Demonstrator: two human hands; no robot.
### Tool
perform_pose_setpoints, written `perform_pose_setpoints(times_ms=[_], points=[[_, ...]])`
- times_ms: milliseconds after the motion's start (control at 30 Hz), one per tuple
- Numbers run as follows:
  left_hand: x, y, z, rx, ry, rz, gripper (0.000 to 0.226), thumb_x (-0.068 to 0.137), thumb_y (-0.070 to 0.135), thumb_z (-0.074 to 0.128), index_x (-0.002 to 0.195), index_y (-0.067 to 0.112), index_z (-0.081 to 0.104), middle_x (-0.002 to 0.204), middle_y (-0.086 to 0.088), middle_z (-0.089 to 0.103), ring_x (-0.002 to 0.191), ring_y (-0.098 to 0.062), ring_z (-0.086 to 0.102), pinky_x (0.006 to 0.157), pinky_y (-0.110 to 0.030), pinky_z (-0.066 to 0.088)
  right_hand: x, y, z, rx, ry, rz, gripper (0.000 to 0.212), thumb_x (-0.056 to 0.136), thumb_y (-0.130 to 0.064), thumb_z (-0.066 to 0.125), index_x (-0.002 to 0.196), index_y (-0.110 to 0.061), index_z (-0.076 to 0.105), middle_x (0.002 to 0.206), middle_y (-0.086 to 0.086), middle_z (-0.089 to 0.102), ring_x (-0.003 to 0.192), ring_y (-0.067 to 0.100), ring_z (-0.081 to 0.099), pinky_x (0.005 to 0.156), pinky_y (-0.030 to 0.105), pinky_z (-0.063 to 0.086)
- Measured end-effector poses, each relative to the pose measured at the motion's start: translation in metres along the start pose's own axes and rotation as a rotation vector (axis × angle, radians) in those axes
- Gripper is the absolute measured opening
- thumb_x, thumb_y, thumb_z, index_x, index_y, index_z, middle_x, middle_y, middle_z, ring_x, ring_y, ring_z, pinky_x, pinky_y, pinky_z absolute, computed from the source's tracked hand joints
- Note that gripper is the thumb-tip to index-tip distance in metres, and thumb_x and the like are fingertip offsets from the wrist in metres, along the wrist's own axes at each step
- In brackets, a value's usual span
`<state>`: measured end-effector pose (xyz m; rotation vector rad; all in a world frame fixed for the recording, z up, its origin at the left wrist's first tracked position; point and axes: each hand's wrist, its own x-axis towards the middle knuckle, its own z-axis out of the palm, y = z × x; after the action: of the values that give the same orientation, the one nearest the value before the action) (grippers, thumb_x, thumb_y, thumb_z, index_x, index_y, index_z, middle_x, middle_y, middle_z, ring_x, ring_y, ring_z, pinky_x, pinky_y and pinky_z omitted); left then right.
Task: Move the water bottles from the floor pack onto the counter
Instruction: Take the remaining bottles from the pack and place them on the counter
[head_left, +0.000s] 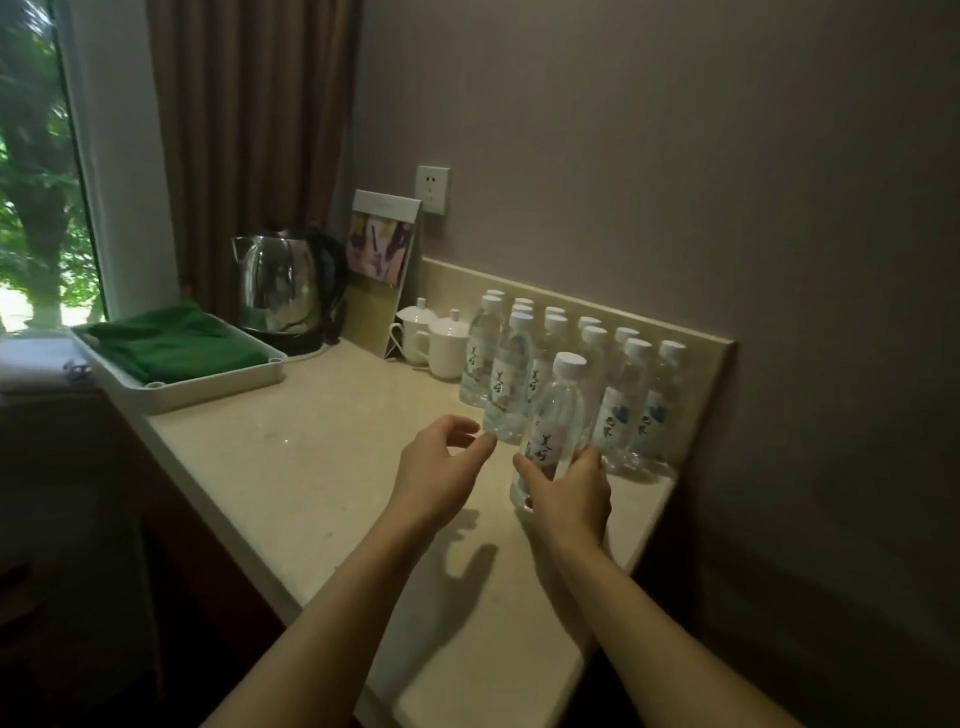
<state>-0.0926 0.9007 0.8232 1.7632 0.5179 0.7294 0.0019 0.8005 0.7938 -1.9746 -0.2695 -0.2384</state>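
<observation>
My right hand (569, 496) grips the lower part of a clear water bottle (556, 410) with a white cap, upright at the front of the group on the beige counter (322, 467). Several more capped bottles (628, 395) stand in rows behind it, against the low backsplash. My left hand (441, 462) hovers just left of the held bottle, fingers loosely curled and holding nothing, its fingertips close to another bottle (511, 384). The floor pack is out of view.
Two white lidded cups (436, 338) stand left of the bottles. Behind them lean a card stand (382, 270) and a steel kettle (283, 288). A white tray (208, 384) with green cloth sits at the counter's left end. A wall socket (432, 189) is above.
</observation>
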Motion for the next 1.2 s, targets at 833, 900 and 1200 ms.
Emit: perform_pose_setpoints(times_ms=[833,900,1200], points=[[0.207,-0.038,0.041,0.502,-0.38,0.324,0.046,0.075,0.043,0.077,0.109,0.018,0.059,0.104,-0.001,0.067,0.093,-0.02,0.064,0.083,-0.042,0.055,0.084,-0.014,0.068,-0.419,0.156,0.069,0.052,0.087,-0.05,0.062,0.116,-0.014,0.038,0.123,0.006,0.043,0.108,0.028,0.055,0.078,0.038,0.046],[0.215,-0.04,0.039,0.498,-0.407,0.367,0.046,0.075,0.044,0.078,0.107,0.017,0.058,0.102,-0.001,0.067,0.091,-0.019,0.063,0.08,-0.038,0.055,0.084,-0.019,0.074,-0.413,0.202,0.089,0.052,0.086,-0.048,0.065,0.114,-0.015,0.036,0.123,0.007,0.045,0.107,0.029,0.057,0.083,0.044,0.051],[0.222,-0.056,0.039,0.407,-0.437,0.436,0.052,0.076,0.049,0.078,0.107,0.012,0.057,0.101,-0.004,0.066,0.091,-0.023,0.065,0.077,-0.038,0.056,0.079,-0.033,0.09,-0.487,0.308,0.196,0.05,0.085,-0.05,0.064,0.113,-0.019,0.035,0.121,0.005,0.047,0.108,0.029,0.055,0.086,0.051,0.052]])
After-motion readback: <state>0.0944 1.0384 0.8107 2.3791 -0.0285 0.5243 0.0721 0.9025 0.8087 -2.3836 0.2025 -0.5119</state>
